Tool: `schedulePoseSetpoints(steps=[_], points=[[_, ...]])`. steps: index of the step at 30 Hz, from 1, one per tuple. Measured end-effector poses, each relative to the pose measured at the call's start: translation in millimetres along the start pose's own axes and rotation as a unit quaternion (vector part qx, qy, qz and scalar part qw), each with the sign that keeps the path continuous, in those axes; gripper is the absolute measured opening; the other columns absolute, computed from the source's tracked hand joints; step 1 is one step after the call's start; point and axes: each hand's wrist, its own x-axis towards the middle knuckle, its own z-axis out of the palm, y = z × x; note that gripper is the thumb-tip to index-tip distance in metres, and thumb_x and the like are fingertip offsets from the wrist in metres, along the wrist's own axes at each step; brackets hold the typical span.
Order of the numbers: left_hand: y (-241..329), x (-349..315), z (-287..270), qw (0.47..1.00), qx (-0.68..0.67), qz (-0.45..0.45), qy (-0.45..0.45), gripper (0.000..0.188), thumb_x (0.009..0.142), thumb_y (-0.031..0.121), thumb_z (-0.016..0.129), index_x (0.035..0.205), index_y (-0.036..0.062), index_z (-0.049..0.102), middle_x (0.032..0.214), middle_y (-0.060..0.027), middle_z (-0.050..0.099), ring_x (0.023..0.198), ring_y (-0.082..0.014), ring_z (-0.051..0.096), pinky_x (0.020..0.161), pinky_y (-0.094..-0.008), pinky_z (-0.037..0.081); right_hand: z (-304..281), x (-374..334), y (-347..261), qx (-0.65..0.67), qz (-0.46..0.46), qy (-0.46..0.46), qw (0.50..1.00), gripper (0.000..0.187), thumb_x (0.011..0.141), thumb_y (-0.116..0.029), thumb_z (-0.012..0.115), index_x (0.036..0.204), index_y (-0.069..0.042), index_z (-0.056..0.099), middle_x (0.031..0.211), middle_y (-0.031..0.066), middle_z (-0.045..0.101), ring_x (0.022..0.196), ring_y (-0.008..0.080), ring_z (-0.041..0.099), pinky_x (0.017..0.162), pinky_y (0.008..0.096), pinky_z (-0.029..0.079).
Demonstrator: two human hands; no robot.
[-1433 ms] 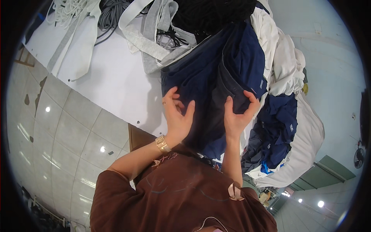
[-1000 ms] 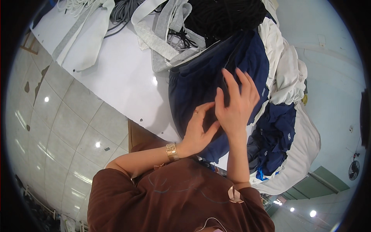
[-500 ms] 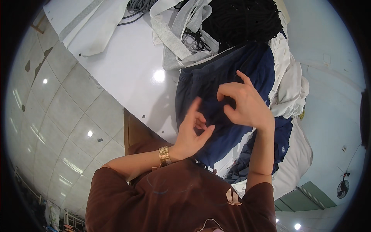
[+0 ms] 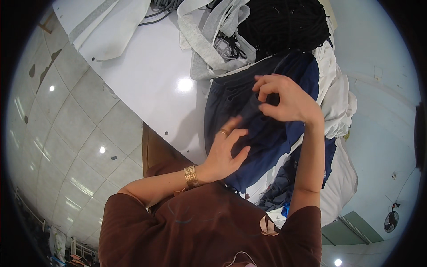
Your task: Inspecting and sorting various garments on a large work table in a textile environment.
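Observation:
A dark navy garment [image 4: 262, 151] with a gathered waistband lies over the table's right part, beneath both hands. My left hand [image 4: 222, 155] is just above its left side, fingers apart and the index fingertip blurred; nothing shows in its grasp. Above the garment's upper middle is my right hand [image 4: 287, 99], its fingers bent and the thumb held away from them, with no object visible between. A faint line runs over the cloth just beyond that hand; whether it is a cord or a crease I cannot tell.
A large bundle of black cords [image 4: 284, 26] sits beyond the garment. Left of it are grey fabric strips [image 4: 202, 46] and a grey cord coil [image 4: 167, 4] on the white table [image 4: 147, 89]. White cloth [image 4: 340, 98] is heaped along the right, with more dark fabric [image 4: 280, 191] nearby.
My right hand has moved up and slightly right, and its raised finger has bent in. My left hand has shifted a little, its fingers spreading more. The view has shifted slightly.

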Motion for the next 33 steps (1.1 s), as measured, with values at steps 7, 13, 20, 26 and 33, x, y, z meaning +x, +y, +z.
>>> schedulePoseSetpoints(steps=[7,13,20,26,33], points=[[4,-7,10,0.993,-0.106,-0.020,-0.052,0.046,0.078,0.012,0.069,0.119,0.0043,0.049,0.131,-0.0259,0.044,0.114,-0.0412,0.049,0.096,-0.0405,0.041,35,42,-5,-0.039,0.102,-0.071,0.992,0.022,0.071,-0.003,0.059,0.092,-0.007,0.064,0.090,0.0115,0.062,0.089,0.0297,0.061,0.075,0.0388,0.049],[4,0,8,0.976,-0.166,-0.142,0.025,0.073,0.078,0.013,0.069,0.138,0.0064,0.030,0.121,-0.0258,0.046,0.098,-0.0250,0.057,0.084,-0.0342,0.047,27,31,-13,-0.116,0.086,-0.131,0.981,0.016,0.071,-0.004,0.059,0.085,-0.007,0.065,0.092,0.0108,0.058,0.087,0.0313,0.059,0.075,0.0389,0.047],[7,2,6,0.982,-0.113,-0.141,-0.054,0.068,0.077,0.015,0.070,0.136,0.0027,0.039,0.099,-0.0110,0.049,0.080,-0.0219,0.049,0.075,-0.0305,0.044,27,37,7,0.036,0.086,-0.060,0.994,0.009,0.073,-0.008,0.064,0.080,-0.002,0.063,0.081,0.0119,0.062,0.080,0.0286,0.062,0.070,0.0360,0.049],[2,4,1,0.992,0.118,-0.043,-0.005,0.061,0.079,0.020,0.068,0.131,0.0020,0.043,0.115,-0.0142,0.050,0.100,-0.0285,0.050,0.094,-0.0410,0.036,26,36,6,-0.083,0.103,-0.105,0.986,0.020,0.071,-0.017,0.072,0.076,-0.002,0.061,0.080,0.0099,0.060,0.076,0.0298,0.060,0.068,0.0368,0.048],[-3,5,9,0.996,0.001,-0.052,-0.074,0.069,0.078,0.019,0.067,0.135,0.0026,0.033,0.133,-0.0188,0.043,0.122,-0.0334,0.042,0.098,-0.0457,0.031,13,38,9,0.017,0.145,-0.179,0.973,0.020,0.070,-0.015,0.073,0.078,-0.001,0.061,0.079,0.0108,0.056,0.081,0.0287,0.059,0.071,0.0363,0.046]])
